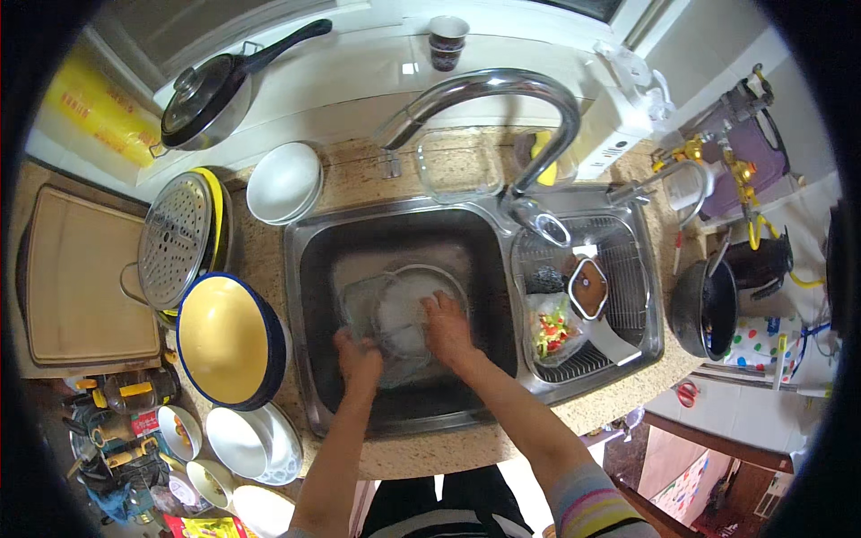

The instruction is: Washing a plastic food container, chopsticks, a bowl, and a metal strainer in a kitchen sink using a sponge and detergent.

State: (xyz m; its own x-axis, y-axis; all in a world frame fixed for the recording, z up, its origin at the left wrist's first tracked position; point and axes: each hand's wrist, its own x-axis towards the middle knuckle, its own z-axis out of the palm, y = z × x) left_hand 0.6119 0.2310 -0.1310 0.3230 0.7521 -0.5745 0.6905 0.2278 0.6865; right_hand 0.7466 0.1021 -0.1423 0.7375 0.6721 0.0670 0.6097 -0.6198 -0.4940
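Observation:
Both hands are down in the large basin of a steel double sink [294, 323]. A clear glass container [360, 302] lies tilted there, beside a round, whitish, see-through dish or lid [403, 313]. My left hand [358, 360] has its fingers at the lower edge of the glass container; blur hides how firmly it holds. My right hand [446, 329] reaches over the round piece, fingertips on or just above its surface. The chrome faucet [498, 84] arches behind the basin, its spout towards the left. The small basin holds a wire rack [622, 269] and a plastic bag of food scraps [553, 329].
White bowls [284, 181] and a glass dish [459, 165] stand behind the sink. On the left are a yellow-lined bowl [225, 339], a perforated steamer plate [176, 239], more bowls [239, 437] and a cutting board [94, 276]. A dark pot [703, 309] stands right.

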